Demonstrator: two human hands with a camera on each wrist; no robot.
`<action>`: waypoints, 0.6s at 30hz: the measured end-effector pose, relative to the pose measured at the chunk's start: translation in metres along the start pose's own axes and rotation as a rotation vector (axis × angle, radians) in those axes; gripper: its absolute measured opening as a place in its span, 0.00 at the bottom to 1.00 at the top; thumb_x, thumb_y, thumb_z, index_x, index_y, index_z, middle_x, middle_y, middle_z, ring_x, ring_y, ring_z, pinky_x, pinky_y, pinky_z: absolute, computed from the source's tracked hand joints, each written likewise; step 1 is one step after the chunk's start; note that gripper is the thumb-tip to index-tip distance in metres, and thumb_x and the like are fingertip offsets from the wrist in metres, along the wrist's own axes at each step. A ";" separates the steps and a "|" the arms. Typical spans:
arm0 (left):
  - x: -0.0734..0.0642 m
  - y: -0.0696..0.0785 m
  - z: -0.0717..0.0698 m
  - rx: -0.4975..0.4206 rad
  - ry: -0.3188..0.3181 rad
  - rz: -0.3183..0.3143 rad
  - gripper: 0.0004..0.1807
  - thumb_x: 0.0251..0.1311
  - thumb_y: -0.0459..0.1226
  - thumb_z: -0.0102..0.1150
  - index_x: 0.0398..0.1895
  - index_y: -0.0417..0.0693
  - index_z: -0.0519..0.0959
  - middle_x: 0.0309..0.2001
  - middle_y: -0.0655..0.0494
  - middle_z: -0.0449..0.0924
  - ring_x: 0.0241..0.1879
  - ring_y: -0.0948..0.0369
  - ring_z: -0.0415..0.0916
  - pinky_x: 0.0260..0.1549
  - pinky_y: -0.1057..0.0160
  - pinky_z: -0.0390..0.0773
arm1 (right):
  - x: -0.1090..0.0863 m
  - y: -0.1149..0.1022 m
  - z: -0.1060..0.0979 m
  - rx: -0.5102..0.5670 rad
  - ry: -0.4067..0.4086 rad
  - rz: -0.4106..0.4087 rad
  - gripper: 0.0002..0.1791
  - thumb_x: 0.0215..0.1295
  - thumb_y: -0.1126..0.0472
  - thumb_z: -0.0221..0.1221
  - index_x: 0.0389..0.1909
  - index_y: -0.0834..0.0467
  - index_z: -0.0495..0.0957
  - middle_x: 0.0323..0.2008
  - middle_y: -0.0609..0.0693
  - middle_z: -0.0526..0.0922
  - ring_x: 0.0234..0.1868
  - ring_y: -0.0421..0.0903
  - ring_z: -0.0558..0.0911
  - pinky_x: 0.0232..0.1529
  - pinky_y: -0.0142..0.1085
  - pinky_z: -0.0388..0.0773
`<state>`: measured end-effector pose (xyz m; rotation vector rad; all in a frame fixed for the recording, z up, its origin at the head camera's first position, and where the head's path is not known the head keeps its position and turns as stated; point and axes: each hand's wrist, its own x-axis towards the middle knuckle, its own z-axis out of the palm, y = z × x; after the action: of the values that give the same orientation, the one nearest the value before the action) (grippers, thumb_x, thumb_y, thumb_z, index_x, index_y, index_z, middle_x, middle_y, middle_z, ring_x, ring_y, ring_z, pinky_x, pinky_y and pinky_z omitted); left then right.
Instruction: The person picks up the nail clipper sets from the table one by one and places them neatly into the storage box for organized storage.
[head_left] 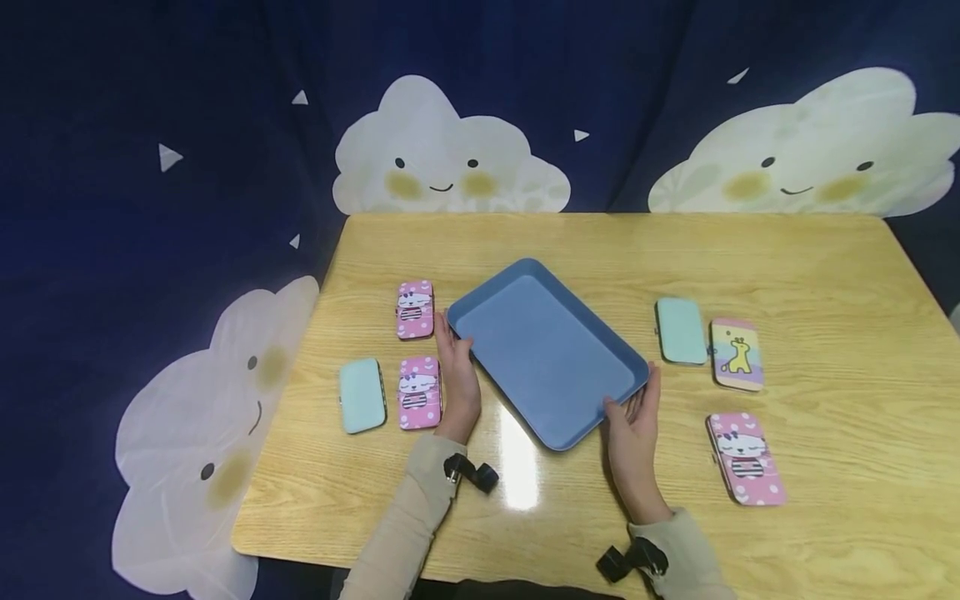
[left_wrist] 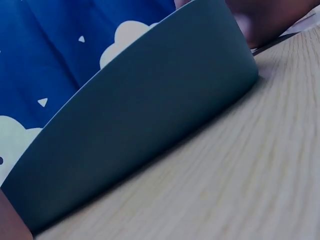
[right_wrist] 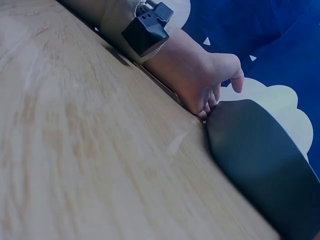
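Observation:
A blue rectangular tray (head_left: 551,346) lies turned cornerwise on the wooden table, with nothing in it. My left hand (head_left: 459,379) grips its left corner, thumb at the rim and fingers along the outer wall. At the right-hand corner, my right hand (head_left: 633,442) holds the tray likewise, thumb near the front wall. In the right wrist view the left hand (right_wrist: 200,75) shows at the far end of the tray's wall (right_wrist: 260,165), its thumb above the rim. The left wrist view is mostly filled by the tray's outer wall (left_wrist: 140,110), whose lower edge runs along the tabletop.
Left of the tray lie two pink cartoon cases (head_left: 416,309) and a mint case (head_left: 362,396), the pink ones close beside my left hand. To the right are another mint case (head_left: 681,331), a giraffe case (head_left: 737,354) and a pink case (head_left: 746,458). Dark cloud-printed curtains (head_left: 615,50) border the table.

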<state>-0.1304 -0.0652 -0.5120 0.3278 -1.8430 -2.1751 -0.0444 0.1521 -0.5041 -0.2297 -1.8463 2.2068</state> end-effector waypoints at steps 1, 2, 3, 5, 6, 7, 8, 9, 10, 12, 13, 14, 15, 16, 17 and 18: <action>0.000 0.000 0.000 0.000 0.001 0.001 0.41 0.65 0.33 0.41 0.80 0.46 0.39 0.80 0.49 0.40 0.77 0.57 0.42 0.73 0.59 0.47 | 0.000 0.000 0.000 -0.003 -0.007 -0.001 0.46 0.67 0.78 0.46 0.78 0.60 0.29 0.79 0.53 0.31 0.78 0.45 0.35 0.75 0.35 0.40; 0.000 0.001 0.001 -0.002 -0.001 0.005 0.42 0.64 0.33 0.41 0.80 0.45 0.39 0.79 0.48 0.40 0.77 0.57 0.42 0.73 0.59 0.47 | 0.001 0.001 -0.001 -0.008 -0.013 -0.004 0.47 0.68 0.78 0.46 0.78 0.60 0.29 0.79 0.53 0.31 0.78 0.46 0.35 0.74 0.36 0.41; -0.001 0.001 0.001 -0.008 -0.005 0.009 0.42 0.64 0.32 0.41 0.80 0.44 0.38 0.79 0.47 0.40 0.77 0.56 0.42 0.73 0.59 0.48 | 0.001 0.001 -0.001 -0.011 -0.020 -0.009 0.47 0.68 0.78 0.46 0.78 0.60 0.28 0.79 0.53 0.31 0.78 0.46 0.35 0.74 0.36 0.41; -0.001 0.001 0.002 -0.014 -0.018 0.015 0.42 0.63 0.32 0.41 0.79 0.42 0.38 0.79 0.46 0.40 0.77 0.55 0.42 0.73 0.58 0.49 | 0.002 0.002 -0.002 -0.016 -0.024 -0.027 0.47 0.67 0.78 0.46 0.78 0.60 0.29 0.79 0.53 0.32 0.78 0.47 0.35 0.74 0.36 0.43; -0.001 0.001 0.003 -0.016 -0.024 0.019 0.42 0.63 0.31 0.40 0.79 0.41 0.37 0.79 0.44 0.39 0.77 0.54 0.41 0.73 0.57 0.48 | 0.003 0.003 -0.002 -0.014 -0.026 -0.038 0.47 0.67 0.79 0.46 0.78 0.60 0.29 0.79 0.54 0.32 0.78 0.47 0.35 0.74 0.36 0.43; -0.001 0.001 0.003 -0.022 -0.031 0.021 0.42 0.63 0.31 0.40 0.79 0.39 0.37 0.79 0.42 0.39 0.77 0.53 0.41 0.73 0.56 0.49 | 0.003 0.003 -0.003 -0.017 -0.023 -0.047 0.47 0.66 0.79 0.46 0.78 0.60 0.30 0.79 0.54 0.32 0.78 0.47 0.36 0.74 0.36 0.43; -0.001 0.001 0.003 -0.037 -0.039 0.027 0.42 0.63 0.30 0.40 0.78 0.37 0.36 0.78 0.40 0.39 0.77 0.51 0.41 0.73 0.55 0.49 | 0.003 0.003 -0.004 -0.016 -0.019 -0.053 0.47 0.66 0.78 0.46 0.78 0.60 0.30 0.79 0.54 0.33 0.78 0.47 0.36 0.74 0.36 0.43; 0.000 0.000 0.003 -0.047 -0.042 0.032 0.42 0.62 0.29 0.40 0.78 0.35 0.36 0.78 0.38 0.39 0.77 0.49 0.41 0.73 0.53 0.49 | 0.004 0.003 -0.004 -0.012 -0.016 -0.059 0.47 0.65 0.78 0.46 0.78 0.60 0.31 0.79 0.54 0.33 0.78 0.47 0.36 0.74 0.36 0.42; 0.000 0.000 0.003 -0.054 -0.044 0.035 0.42 0.62 0.28 0.40 0.77 0.34 0.37 0.77 0.36 0.39 0.77 0.48 0.41 0.73 0.52 0.49 | 0.004 0.003 -0.005 -0.006 -0.013 -0.062 0.47 0.65 0.78 0.46 0.78 0.60 0.32 0.79 0.54 0.33 0.78 0.47 0.37 0.74 0.36 0.43; 0.000 0.001 0.003 -0.055 -0.042 0.043 0.41 0.61 0.27 0.41 0.76 0.30 0.38 0.76 0.33 0.40 0.76 0.44 0.41 0.73 0.50 0.49 | 0.006 0.002 -0.005 0.008 -0.005 -0.064 0.46 0.65 0.78 0.46 0.78 0.61 0.33 0.79 0.54 0.34 0.78 0.47 0.38 0.74 0.36 0.43; 0.000 0.001 0.003 -0.054 -0.040 0.046 0.41 0.60 0.26 0.41 0.76 0.29 0.39 0.76 0.33 0.41 0.76 0.44 0.41 0.73 0.50 0.49 | 0.007 0.001 -0.005 0.015 -0.002 -0.065 0.46 0.65 0.78 0.45 0.78 0.61 0.33 0.79 0.55 0.35 0.78 0.47 0.39 0.74 0.37 0.44; -0.001 0.001 0.003 -0.057 -0.036 0.050 0.41 0.59 0.26 0.41 0.76 0.28 0.40 0.76 0.32 0.42 0.76 0.43 0.42 0.73 0.49 0.49 | 0.008 0.001 -0.005 0.014 0.000 -0.065 0.45 0.64 0.77 0.45 0.79 0.61 0.34 0.79 0.55 0.35 0.78 0.47 0.40 0.74 0.37 0.45; -0.001 0.002 0.004 -0.053 -0.028 0.052 0.41 0.59 0.26 0.42 0.75 0.28 0.41 0.75 0.33 0.43 0.76 0.43 0.43 0.72 0.49 0.50 | 0.009 0.000 -0.005 0.019 0.001 -0.064 0.45 0.65 0.77 0.45 0.79 0.60 0.34 0.79 0.55 0.36 0.78 0.48 0.41 0.74 0.38 0.47; -0.002 0.002 0.004 -0.048 -0.021 0.056 0.40 0.59 0.26 0.42 0.75 0.29 0.42 0.75 0.33 0.44 0.76 0.44 0.44 0.72 0.50 0.51 | 0.011 0.000 -0.004 0.016 0.004 -0.065 0.45 0.65 0.77 0.45 0.79 0.60 0.34 0.79 0.55 0.37 0.78 0.48 0.42 0.74 0.38 0.48; -0.004 0.002 0.004 -0.043 -0.014 0.059 0.40 0.59 0.26 0.41 0.75 0.30 0.43 0.75 0.35 0.45 0.76 0.45 0.44 0.72 0.50 0.51 | 0.012 -0.001 -0.004 0.013 0.009 -0.066 0.44 0.65 0.76 0.44 0.79 0.60 0.35 0.79 0.55 0.38 0.78 0.48 0.43 0.74 0.39 0.49; -0.005 0.002 0.005 -0.042 -0.008 0.066 0.39 0.59 0.26 0.41 0.75 0.30 0.44 0.74 0.36 0.47 0.75 0.46 0.46 0.72 0.50 0.52 | 0.013 -0.001 -0.004 0.011 0.015 -0.066 0.44 0.65 0.76 0.44 0.79 0.60 0.35 0.79 0.54 0.38 0.78 0.48 0.43 0.74 0.39 0.49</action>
<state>-0.1274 -0.0595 -0.5089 0.2466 -1.7833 -2.1707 -0.0554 0.1603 -0.5033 -0.1795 -1.8074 2.1644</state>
